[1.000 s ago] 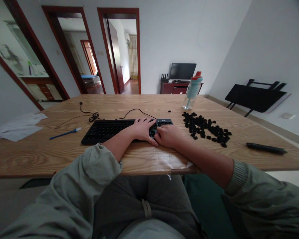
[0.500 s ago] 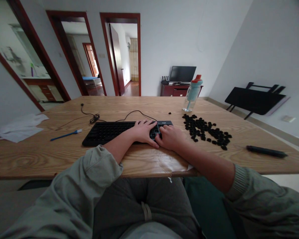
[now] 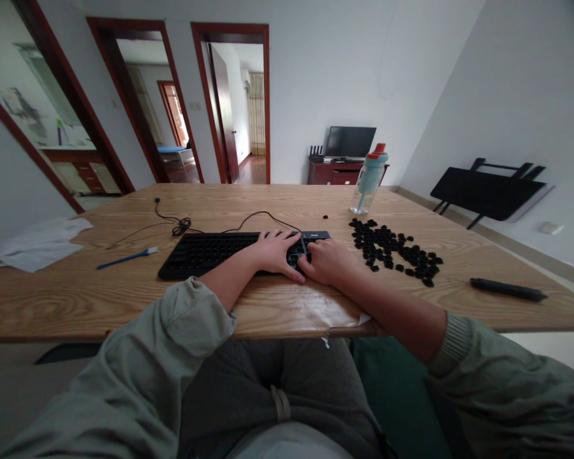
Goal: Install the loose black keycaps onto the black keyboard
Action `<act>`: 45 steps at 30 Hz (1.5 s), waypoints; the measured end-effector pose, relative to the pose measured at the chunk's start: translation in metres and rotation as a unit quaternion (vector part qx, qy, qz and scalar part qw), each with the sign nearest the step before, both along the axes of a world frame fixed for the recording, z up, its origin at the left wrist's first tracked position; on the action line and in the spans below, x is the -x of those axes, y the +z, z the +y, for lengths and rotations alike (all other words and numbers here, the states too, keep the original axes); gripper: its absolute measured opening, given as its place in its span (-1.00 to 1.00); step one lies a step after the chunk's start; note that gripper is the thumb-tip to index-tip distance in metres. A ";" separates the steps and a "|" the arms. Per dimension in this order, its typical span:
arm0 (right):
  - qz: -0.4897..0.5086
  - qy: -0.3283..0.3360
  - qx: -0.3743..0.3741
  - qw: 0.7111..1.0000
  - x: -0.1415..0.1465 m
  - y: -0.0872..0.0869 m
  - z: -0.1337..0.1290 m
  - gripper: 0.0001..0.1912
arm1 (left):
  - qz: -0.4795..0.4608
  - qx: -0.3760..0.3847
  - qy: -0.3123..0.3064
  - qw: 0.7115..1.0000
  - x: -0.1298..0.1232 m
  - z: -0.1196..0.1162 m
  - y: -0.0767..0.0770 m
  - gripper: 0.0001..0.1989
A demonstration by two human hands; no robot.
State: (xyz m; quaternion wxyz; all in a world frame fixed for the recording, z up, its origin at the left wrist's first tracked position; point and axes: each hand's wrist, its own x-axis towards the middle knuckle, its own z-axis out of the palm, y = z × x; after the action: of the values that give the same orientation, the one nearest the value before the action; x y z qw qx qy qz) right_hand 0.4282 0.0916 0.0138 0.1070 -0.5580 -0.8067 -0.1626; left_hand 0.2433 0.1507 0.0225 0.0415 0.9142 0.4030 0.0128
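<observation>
Resting flat on the keyboard (image 3: 210, 252), left hand (image 3: 275, 252) grasps nothing; right hand (image 3: 328, 261) curled, grip unclear, near loose keycaps (image 3: 395, 250).

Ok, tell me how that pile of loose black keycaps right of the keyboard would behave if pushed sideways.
The keycaps lie as many small separate pieces, so a push would probably scatter them rather than move them as one. They look light and blocky, likelier to slide than roll on the smooth wooden table. One stray cap already sits apart, near the water bottle.
</observation>
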 end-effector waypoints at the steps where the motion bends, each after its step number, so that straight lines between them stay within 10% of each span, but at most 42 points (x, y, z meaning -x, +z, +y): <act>1: -0.002 0.002 0.002 1.000 0.001 -0.001 -0.001 -0.55 | 0.000 -0.001 -0.001 1.000 0.000 0.000 0.000 0.26; 18: 0.054 0.124 0.104 0.985 -0.054 0.027 0.001 -0.74 | 0.001 0.010 -0.004 1.000 -0.001 -0.005 0.006 0.29; 33: -0.026 -0.066 0.055 0.996 -0.011 0.011 -0.013 -0.57 | 0.009 0.015 0.007 1.000 -0.004 -0.011 0.012 0.32; 45: 0.011 -0.019 0.031 0.999 -0.013 0.000 -0.001 -0.56 | 0.000 0.008 0.012 1.000 -0.003 -0.008 0.007 0.29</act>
State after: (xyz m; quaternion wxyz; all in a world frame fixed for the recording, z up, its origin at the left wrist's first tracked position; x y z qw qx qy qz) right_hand 0.4412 0.0903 0.0137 0.0955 -0.5776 -0.7996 -0.1337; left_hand 0.2466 0.1422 0.0293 0.0491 0.9088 0.4143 0.0100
